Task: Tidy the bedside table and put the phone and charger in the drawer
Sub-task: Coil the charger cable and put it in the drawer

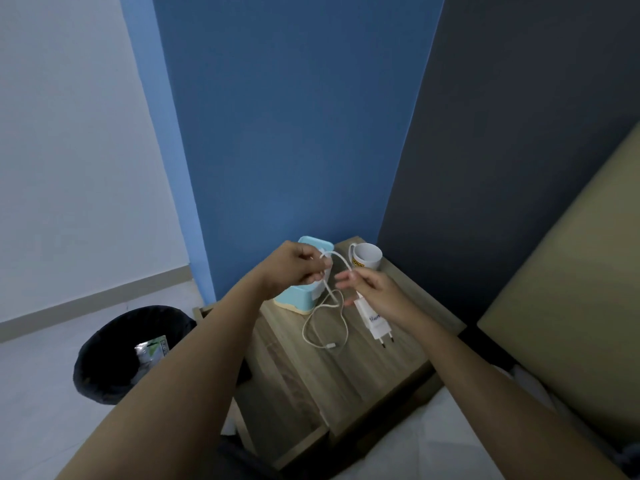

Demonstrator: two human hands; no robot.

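Both my hands are raised over the wooden bedside table (391, 362). My right hand (375, 292) grips the white charger plug (372, 320), whose two pins point down towards me. My left hand (294, 270) pinches the white cable (325, 323) near its upper part. The cable runs between my hands and hangs in a loose loop, its connector end dangling just above the tabletop. The table's drawer (294, 441) stands pulled out towards me at the lower left. No phone is visible.
A light blue box with a cream base (298, 299) stands at the back left of the table. Beside it at the back is a white mug (367, 256). A black-lined waste bin (114, 355) with rubbish sits on the floor at left. A bed (571, 306) lies at right.
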